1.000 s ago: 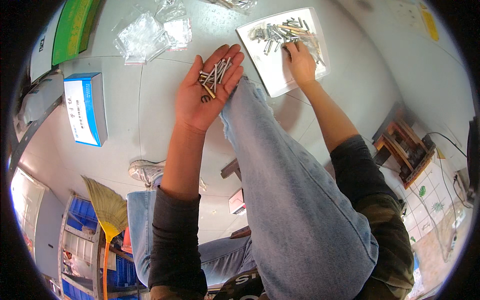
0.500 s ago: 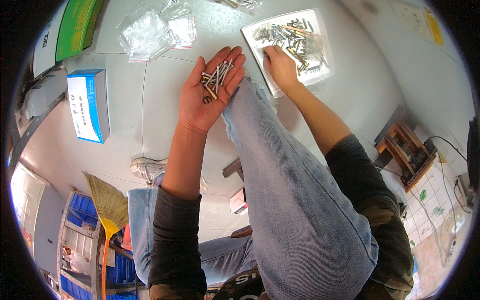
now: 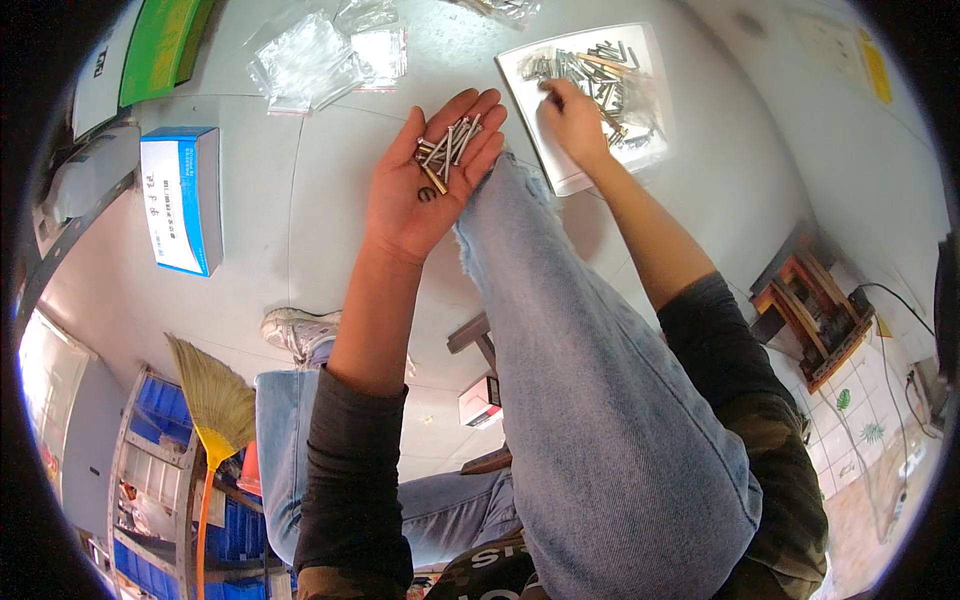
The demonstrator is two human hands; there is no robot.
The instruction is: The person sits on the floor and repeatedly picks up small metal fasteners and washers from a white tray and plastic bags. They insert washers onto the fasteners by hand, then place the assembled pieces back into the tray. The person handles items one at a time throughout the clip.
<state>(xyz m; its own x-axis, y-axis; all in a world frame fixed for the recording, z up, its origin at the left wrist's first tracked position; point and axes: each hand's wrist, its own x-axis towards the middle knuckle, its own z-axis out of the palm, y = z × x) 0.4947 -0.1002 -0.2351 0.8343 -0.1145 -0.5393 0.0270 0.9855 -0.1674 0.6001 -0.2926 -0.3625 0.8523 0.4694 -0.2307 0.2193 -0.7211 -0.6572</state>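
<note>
My left hand (image 3: 400, 210) is held palm up, its fingers slightly cupped around a small pile of long silver screws (image 3: 455, 143). A few brass-coloured pieces lie among them, and a dark E-shaped clip (image 3: 427, 194) rests lower on the palm. Over the left side of a shallow white tray (image 3: 570, 182) is my right hand (image 3: 578, 128), its fingers bent inward with thumb and fingertips close together. Whatever they pinch, if anything, is too small to make out. Many loose metal screws and pins (image 3: 606, 75) lie in the tray, some inside clear plastic.
Clear zip bags (image 3: 310, 65) lie on the grey floor beyond my left hand. A blue-and-white box (image 3: 180, 200) and a green box (image 3: 165, 50) stand at left. My jeans-covered knee (image 3: 540, 230) rises between my arms. A broom (image 3: 215, 400) leans lower left; a wooden stool (image 3: 815, 320) is at right.
My right hand has shifted slightly right and its fingers are drawn in more. The left hand with the screws appears a little further right, as do the tray and bags.
</note>
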